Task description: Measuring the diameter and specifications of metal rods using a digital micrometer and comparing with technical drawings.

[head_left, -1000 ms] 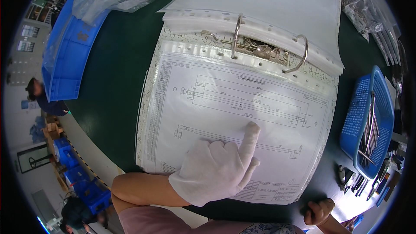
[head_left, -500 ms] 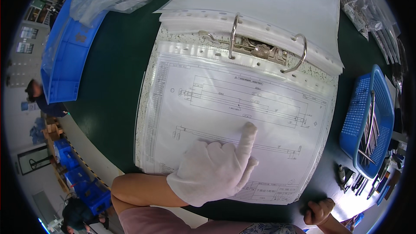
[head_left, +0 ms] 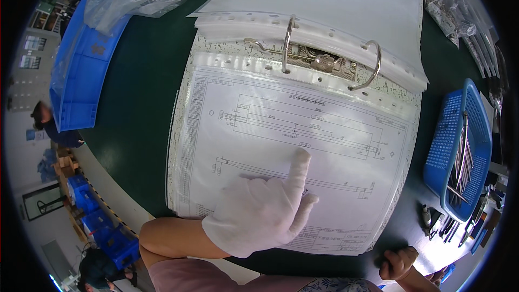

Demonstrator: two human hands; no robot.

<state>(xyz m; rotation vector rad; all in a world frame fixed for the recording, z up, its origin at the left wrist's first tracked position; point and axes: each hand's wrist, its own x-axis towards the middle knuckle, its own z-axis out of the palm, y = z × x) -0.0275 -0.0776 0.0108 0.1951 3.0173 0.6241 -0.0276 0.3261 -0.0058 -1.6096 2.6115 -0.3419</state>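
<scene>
My left hand (head_left: 254, 211), in a white glove, lies over a technical drawing (head_left: 346, 211) in a clear plastic sleeve. Its index finger is stretched out, the tip touching or just above the sheet below the upper drawn part; the thumb stands apart and the other fingers are curled. Nothing shows in this hand. The sheet sits in a ring binder (head_left: 186, 70) lying open, its two metal rings (head_left: 289, 43) at the far side of the page. My bare right hand (head_left: 400, 264) is closed in a fist at the table's near edge, right of the binder, with nothing visible in it.
A blue basket (head_left: 443, 151) of thin metal rods stands to the right, with small tools (head_left: 432, 221) near it. Plastic bags (head_left: 448, 16) lie at the far right. A blue bin (head_left: 81, 86) with clear plastic film stands far left. Two people are in the left background.
My left hand has slid a little to the left across the drawing, its index finger still stretched out. My right fist stays in place.
</scene>
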